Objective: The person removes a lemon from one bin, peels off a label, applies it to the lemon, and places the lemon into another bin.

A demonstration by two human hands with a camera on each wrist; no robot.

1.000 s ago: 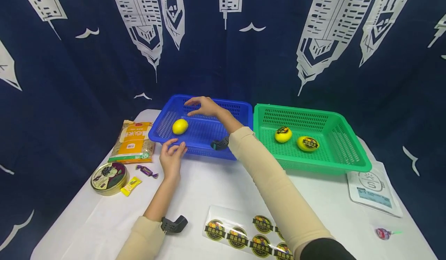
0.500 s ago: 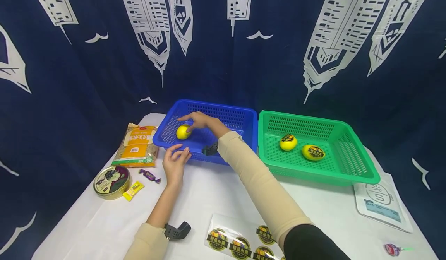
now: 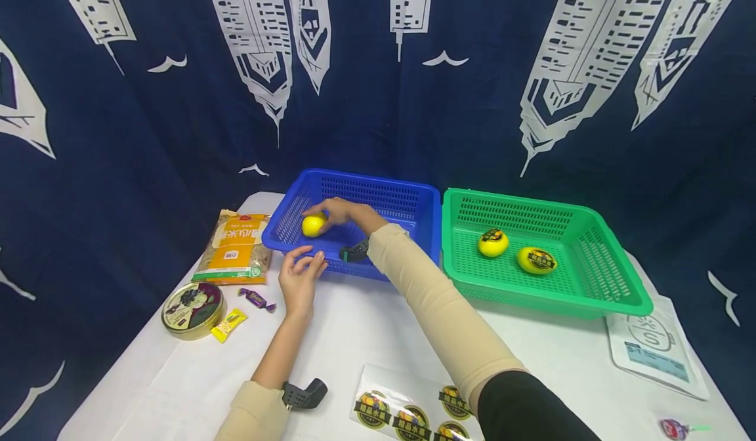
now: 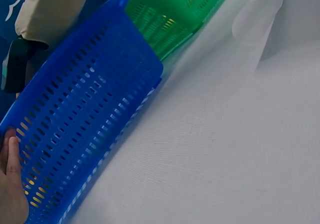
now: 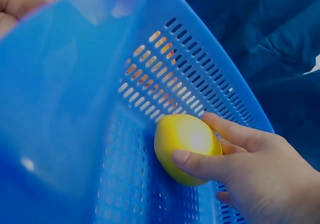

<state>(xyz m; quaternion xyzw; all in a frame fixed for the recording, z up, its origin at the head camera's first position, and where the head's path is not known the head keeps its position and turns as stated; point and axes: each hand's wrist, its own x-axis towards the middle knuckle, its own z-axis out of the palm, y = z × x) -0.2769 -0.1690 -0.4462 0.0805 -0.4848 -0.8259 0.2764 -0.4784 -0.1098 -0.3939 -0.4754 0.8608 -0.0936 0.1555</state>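
A plain yellow lemon [image 3: 312,224] [image 5: 183,146] lies at the left end of the blue basket [image 3: 384,198] [image 5: 75,114]. My right hand [image 3: 339,212] [image 5: 240,169] reaches into the basket, thumb and fingers curled round the lemon. My left hand [image 3: 300,274] [image 4: 11,184] rests with relaxed fingers against the basket's [image 4: 85,134] near wall, holding nothing. The green basket [image 3: 614,296] [image 4: 170,14] to the right holds two lemons with dark stickers [image 3: 493,242] [image 3: 536,260].
A sheet of round stickers [image 3: 407,408] lies at the table's front edge. Left of the blue basket are an orange grain bag [image 3: 235,247], a round tin [image 3: 192,309] and two wrapped sweets [image 3: 256,298]. A white pouch [image 3: 655,346] and a lollipop [image 3: 673,428] lie right.
My right hand moved left from the basket's far wall down to the lemon and closed its fingers round it. My left hand stayed by the near wall.
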